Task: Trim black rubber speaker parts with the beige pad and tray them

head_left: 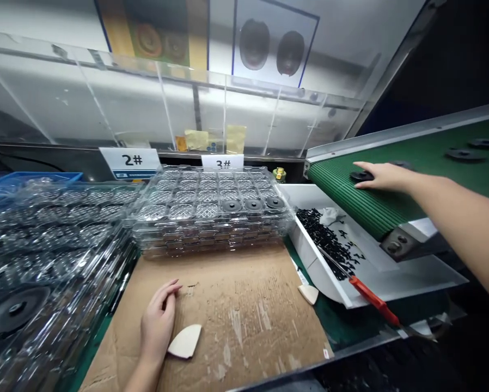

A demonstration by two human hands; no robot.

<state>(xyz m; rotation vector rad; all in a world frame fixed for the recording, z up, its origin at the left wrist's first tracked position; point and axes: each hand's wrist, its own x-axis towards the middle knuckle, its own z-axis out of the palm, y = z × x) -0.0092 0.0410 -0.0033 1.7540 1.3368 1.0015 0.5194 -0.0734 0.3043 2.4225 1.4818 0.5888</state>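
Observation:
My right hand (381, 176) reaches out over the green conveyor belt (424, 163), its fingers lying on a round black disc part (360, 176) at the belt's left end. My left hand (158, 321) rests on the brown cardboard sheet (244, 310), fingers loosely curled and holding nothing, beside a pale wedge-shaped piece (185, 342). A stack of clear plastic trays (212, 212) stands behind the cardboard, with three black discs (252, 204) seated in its front row.
More clear trays (56, 239) are piled at the left, one holding a black disc (13, 310). A white bin (391, 272) of small black parts (324, 239) sits under the belt, with red-handled tweezers (371, 299) on its edge. Further discs (465, 154) ride the belt. Labels read 2# and 3#.

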